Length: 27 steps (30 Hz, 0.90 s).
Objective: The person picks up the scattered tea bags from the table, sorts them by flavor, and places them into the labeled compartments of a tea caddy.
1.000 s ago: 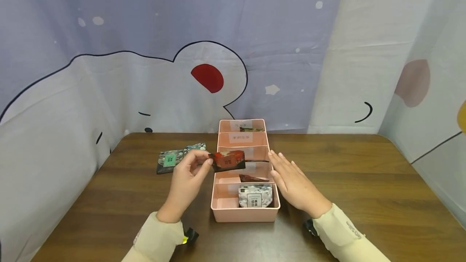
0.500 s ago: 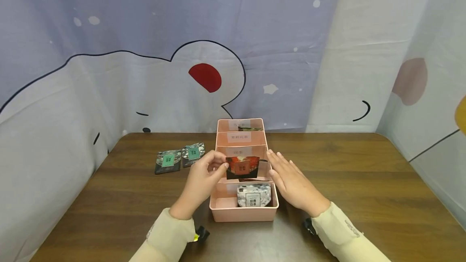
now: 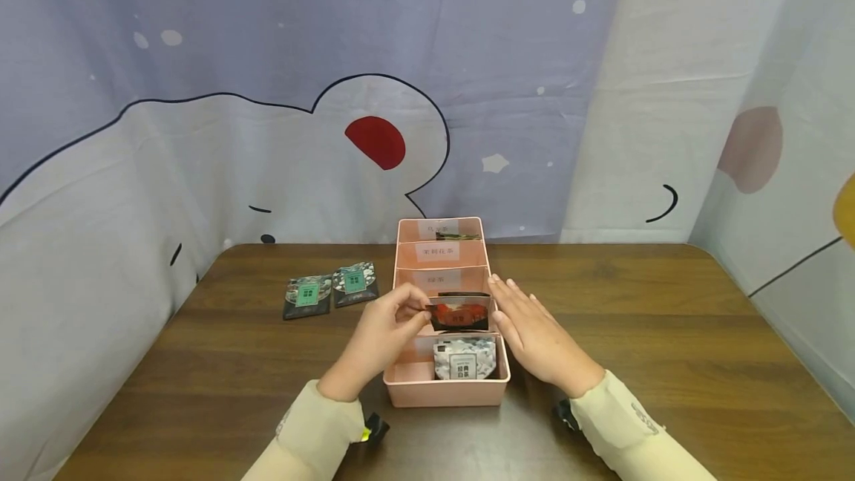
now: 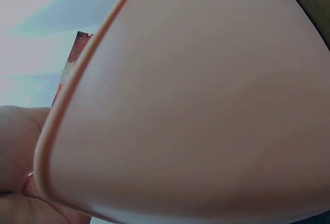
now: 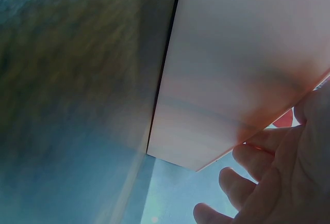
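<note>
My left hand [image 3: 390,321] pinches a red and black tea sachet [image 3: 459,316] by its left edge. The sachet stands partly inside the pink divided box [image 3: 447,394], in the compartment second from the front. In the left wrist view, a corner of the red sachet [image 4: 76,51] shows above the rim, and the hand [image 4: 23,167] lies at the box's edge. My right hand [image 3: 537,336] rests along the right rim with straight fingers; in the right wrist view its fingertips touch the box wall [image 5: 232,90]. A white tea sachet [image 3: 464,359] leans in the front compartment.
Two dark sachets with green labels, one [image 3: 307,296] left of the other [image 3: 355,284], lie on the wooden table [image 3: 634,332] left of the box. A green sachet [image 3: 457,236] sits in the rearmost compartment. Paper labels [image 3: 437,252] mark the compartments. A patterned curtain [image 3: 267,147] hangs behind.
My left hand has moved right with the red sachet and lowered it from above the box partly into a compartment. The right hand stays at the rim.
</note>
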Tool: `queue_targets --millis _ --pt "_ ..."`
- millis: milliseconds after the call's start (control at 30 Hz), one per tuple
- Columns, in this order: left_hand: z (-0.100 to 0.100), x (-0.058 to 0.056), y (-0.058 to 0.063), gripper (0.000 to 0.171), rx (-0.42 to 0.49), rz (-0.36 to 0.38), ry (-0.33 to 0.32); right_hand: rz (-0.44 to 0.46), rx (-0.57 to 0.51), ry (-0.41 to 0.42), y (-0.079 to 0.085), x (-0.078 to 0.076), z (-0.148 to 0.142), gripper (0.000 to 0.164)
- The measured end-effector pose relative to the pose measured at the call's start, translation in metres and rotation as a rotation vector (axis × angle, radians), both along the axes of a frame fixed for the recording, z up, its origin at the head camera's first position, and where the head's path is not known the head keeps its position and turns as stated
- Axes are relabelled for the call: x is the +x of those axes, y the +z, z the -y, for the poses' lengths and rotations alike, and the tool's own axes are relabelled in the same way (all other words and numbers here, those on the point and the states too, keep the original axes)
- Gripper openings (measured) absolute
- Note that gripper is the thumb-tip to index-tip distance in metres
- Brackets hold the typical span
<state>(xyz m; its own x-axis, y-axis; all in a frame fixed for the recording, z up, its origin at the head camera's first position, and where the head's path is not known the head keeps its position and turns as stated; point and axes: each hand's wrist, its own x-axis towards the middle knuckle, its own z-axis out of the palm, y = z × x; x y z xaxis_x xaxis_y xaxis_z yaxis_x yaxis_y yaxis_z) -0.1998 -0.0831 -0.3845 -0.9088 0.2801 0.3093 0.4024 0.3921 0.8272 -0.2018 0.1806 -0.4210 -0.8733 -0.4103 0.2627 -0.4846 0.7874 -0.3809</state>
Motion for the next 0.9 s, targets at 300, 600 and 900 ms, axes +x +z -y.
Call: queue_targets --millis 300,600,900 --pt "0.000 -0.001 -0.004 0.017 -0.110 -0.013 -0.100 0.004 -0.008 -0.001 0.001 0.000 0.001 0.055" --pt "0.007 -0.002 -0.001 0.013 -0.115 -0.036 -0.096 -0.001 -0.007 0.001 0.000 0.000 0.000 0.055" --pt "0.024 -0.008 0.007 0.011 -0.038 -0.064 0.037 -0.002 -0.007 0.003 -0.001 0.000 0.000 0.056"
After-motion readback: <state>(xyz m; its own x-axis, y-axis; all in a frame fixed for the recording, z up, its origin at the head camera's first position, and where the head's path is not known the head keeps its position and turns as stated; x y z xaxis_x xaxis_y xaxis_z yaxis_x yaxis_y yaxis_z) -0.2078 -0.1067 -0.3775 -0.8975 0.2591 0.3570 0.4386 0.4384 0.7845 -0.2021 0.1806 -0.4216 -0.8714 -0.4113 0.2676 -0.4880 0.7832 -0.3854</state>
